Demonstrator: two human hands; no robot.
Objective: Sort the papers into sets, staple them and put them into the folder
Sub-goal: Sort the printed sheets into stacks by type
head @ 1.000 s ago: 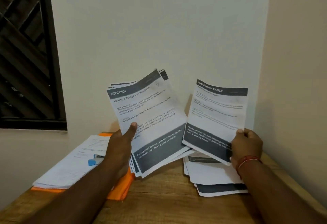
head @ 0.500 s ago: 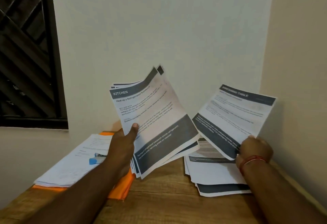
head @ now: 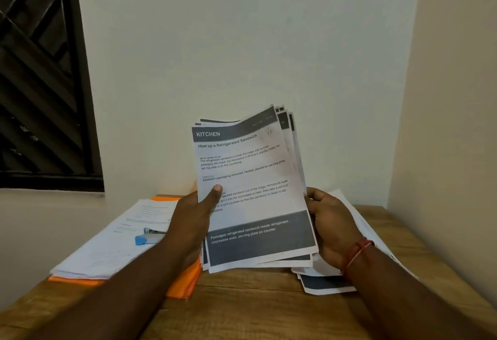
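Observation:
A stack of printed sheets (head: 252, 191), the top one headed KITCHEN, stands upright over the wooden table (head: 242, 310). My left hand (head: 193, 221) grips its left edge with the thumb on the front page. My right hand (head: 330, 229) holds its right edge, fingers behind the sheets. A second pile of papers (head: 325, 283) lies flat on the table under my right hand. An orange folder (head: 185, 283) lies to the left with white sheets (head: 113, 245) on top. A blue and silver stapler (head: 148, 236) rests on those sheets.
Two walls meet in a corner (head: 403, 97) right behind the table. A dark barred window (head: 40, 70) sits at the upper left above a ledge. The table's right edge runs close along the right wall.
My right hand put the DRESSING TABLE sheet down on the right pile and came back to the KITCHEN stack, which now stands more upright between both hands.

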